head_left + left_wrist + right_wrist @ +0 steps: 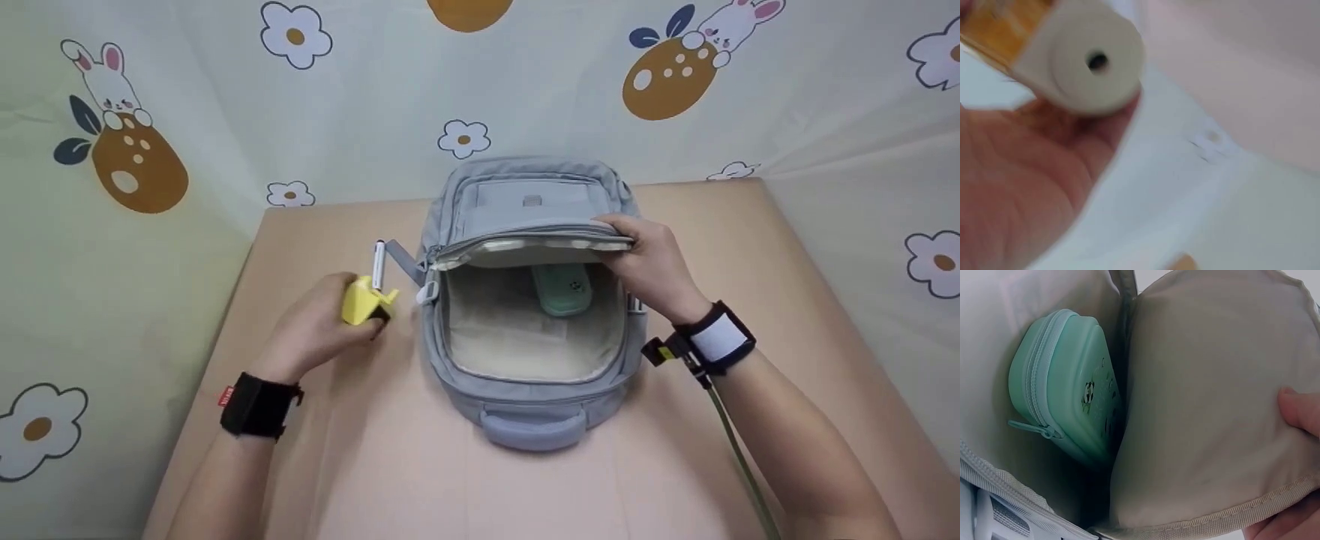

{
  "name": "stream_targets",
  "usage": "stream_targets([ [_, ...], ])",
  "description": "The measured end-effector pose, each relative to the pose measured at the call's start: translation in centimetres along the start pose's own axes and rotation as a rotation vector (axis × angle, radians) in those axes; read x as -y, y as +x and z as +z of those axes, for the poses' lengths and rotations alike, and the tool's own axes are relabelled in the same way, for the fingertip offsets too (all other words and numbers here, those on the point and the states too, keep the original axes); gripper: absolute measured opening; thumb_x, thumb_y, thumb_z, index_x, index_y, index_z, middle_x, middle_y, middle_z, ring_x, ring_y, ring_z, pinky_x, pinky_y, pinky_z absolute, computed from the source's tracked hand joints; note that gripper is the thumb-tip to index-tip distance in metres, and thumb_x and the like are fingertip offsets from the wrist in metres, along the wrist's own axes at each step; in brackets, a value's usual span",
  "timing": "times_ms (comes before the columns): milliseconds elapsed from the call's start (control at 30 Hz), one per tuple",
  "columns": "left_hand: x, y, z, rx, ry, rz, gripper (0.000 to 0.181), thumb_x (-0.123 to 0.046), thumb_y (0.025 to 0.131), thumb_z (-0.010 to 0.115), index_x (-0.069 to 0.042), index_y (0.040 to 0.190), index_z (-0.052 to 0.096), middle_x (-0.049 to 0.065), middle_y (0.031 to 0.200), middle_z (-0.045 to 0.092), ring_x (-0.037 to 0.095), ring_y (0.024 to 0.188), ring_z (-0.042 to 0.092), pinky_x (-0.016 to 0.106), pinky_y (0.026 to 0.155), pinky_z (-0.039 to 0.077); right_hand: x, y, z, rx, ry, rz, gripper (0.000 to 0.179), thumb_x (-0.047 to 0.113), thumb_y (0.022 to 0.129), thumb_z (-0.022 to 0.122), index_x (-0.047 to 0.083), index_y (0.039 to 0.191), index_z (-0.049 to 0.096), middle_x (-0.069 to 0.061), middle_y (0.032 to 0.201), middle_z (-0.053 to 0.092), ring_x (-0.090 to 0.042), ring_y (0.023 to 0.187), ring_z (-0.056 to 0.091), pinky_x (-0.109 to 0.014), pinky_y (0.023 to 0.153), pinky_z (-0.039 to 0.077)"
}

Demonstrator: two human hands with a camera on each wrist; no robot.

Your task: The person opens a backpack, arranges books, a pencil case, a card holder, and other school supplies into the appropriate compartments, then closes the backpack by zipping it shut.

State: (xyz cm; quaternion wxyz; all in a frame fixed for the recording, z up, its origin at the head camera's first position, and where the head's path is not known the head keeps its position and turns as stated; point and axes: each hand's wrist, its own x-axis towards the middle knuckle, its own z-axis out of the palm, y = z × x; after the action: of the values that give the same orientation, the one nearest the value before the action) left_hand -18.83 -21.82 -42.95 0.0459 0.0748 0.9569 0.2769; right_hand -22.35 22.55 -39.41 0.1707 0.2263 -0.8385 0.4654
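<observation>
My left hand (pixel 319 322) holds a small yellow, blocky object (pixel 360 301) with a dark part beside the thumb. In the left wrist view, this blurred object has a pale rounded end (pixel 1098 62) with a dark hole. A white marker (pixel 379 264) with a dark tip is just beyond it; whether they touch, I cannot tell. My right hand (pixel 652 259) grips the raised flap (pixel 1213 405) of a grey-blue backpack (pixel 442 352), thumb on the lining. Inside the unzipped main compartment is a mint-green zippered pencil case (pixel 1067 382) with a panda print.
The backpack lies on a tan tabletop (pixel 390 465), its carry handle (pixel 534 431) towards me. A grey strap (pixel 405 262) sticks out at its left side. Behind the table hangs a pale curtain (pixel 375 112) with rabbits and flowers. A cable (pixel 739 457) runs along my right forearm.
</observation>
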Motion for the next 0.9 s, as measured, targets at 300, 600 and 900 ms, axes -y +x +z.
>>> stream_targets([
  [300, -8.1, 1.6, 4.7, 0.098, 0.154, 0.545, 0.077, -0.044, 0.082, 0.078, -0.011, 0.146, 0.052, 0.010, 0.134, 0.054, 0.020, 0.102, 0.056, 0.038, 0.085, 0.052, 0.1, 0.2, 0.0, -0.031, -0.010, 0.021, 0.022, 0.003, 0.089, 0.078, 0.007, 0.111, 0.078, -0.002, 0.109, 0.076, -0.015, 0.104, 0.068, -0.020, 0.090, 0.049],
  [600, -10.4, 6.0, 8.8, 0.108, 0.218, 0.729, 0.077, -0.034, 0.088, 0.077, -0.011, 0.154, 0.044, 0.013, 0.153, 0.044, 0.024, 0.129, 0.049, 0.040, 0.109, 0.042, 0.0, 0.1, 0.0, -0.023, -0.007, 0.030, 0.018, 0.006, 0.091, 0.077, 0.009, 0.109, 0.078, 0.001, 0.107, 0.076, -0.012, 0.104, 0.068, -0.021, 0.091, 0.050],
  [900, -10.2, 7.5, 10.1, 0.052, 0.234, 0.742, 0.070, -0.029, 0.090, 0.075, -0.014, 0.152, 0.045, 0.014, 0.151, 0.043, 0.025, 0.128, 0.049, 0.040, 0.109, 0.042, 0.0, 0.2, 0.1, -0.023, 0.013, 0.014, 0.021, 0.002, 0.089, 0.077, 0.007, 0.110, 0.078, 0.000, 0.109, 0.076, -0.015, 0.105, 0.069, -0.023, 0.093, 0.050],
])
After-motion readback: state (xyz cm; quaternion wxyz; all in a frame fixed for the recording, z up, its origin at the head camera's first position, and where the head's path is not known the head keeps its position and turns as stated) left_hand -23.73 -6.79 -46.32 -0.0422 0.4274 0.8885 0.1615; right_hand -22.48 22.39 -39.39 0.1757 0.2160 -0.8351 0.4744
